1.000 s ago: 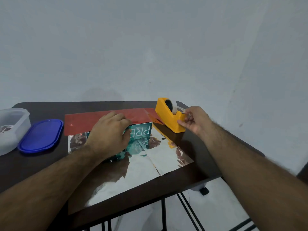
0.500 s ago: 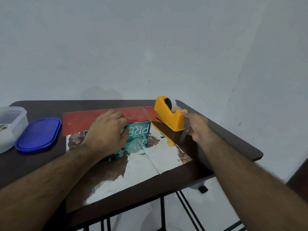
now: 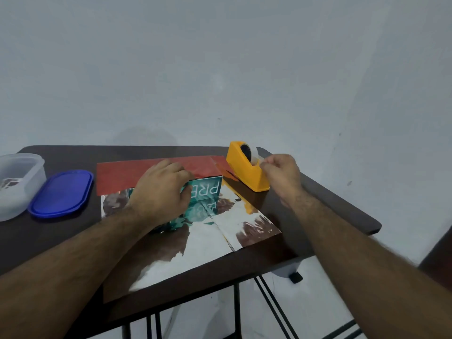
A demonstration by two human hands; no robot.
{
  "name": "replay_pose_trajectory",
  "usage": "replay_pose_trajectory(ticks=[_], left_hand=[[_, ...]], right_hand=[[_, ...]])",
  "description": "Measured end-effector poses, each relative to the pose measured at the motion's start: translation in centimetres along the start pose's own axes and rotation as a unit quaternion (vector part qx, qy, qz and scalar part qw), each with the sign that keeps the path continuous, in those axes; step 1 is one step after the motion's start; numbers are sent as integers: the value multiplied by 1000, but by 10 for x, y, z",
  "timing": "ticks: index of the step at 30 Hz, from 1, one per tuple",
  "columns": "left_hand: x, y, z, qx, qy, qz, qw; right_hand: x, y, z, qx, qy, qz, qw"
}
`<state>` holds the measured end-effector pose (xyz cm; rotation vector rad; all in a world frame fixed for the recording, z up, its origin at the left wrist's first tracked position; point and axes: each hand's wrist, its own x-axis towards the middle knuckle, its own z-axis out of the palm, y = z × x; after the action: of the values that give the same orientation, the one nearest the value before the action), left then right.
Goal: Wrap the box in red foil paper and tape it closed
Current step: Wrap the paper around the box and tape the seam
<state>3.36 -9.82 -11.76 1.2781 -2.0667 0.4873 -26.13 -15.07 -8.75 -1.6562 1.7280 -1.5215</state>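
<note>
Over at the left edge of the dark brown table (image 3: 318,192) there's a clear plastic tub (image 3: 19,184) with some dark bits in the bottom, can't tell what they are, and its blue oval lid (image 3: 61,193) lies flat right beside it.

Compared to half a second ago, the right hand (image 3: 281,174) has come back up to the top of the yellow tape dispenser (image 3: 247,172) near the far right corner, fingertips pinched together at the tape end.

The teal box (image 3: 208,190) sits mid-table on the foil sheet (image 3: 220,241), silver side up, red side folded over its top. You can read "PRE" on it. The left hand (image 3: 161,192) is curled over the box, pressing the red flap down.
</note>
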Motion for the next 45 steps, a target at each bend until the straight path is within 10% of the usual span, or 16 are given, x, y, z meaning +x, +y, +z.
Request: replay_pose_trajectory(ticks=[11,18,27,37,45], left_hand=[[8,0,-18,-118,53,-69,989],[30,26,-41,-460,-15,-244,854],[34,35,-40,-410,-48,-295,862],[36,23,-40,-435,-8,-328,839],[35,7,-38,-590,5,-391,707]], right_hand=[[-6,-62,5,1,-236,-156,959],[-17,-89,4,-123,-302,-221,919],[-20,-102,18,-189,-300,-256,899],[-6,-77,22,5,-315,-42,948],[-2,9,40,-182,-192,-431,863]])
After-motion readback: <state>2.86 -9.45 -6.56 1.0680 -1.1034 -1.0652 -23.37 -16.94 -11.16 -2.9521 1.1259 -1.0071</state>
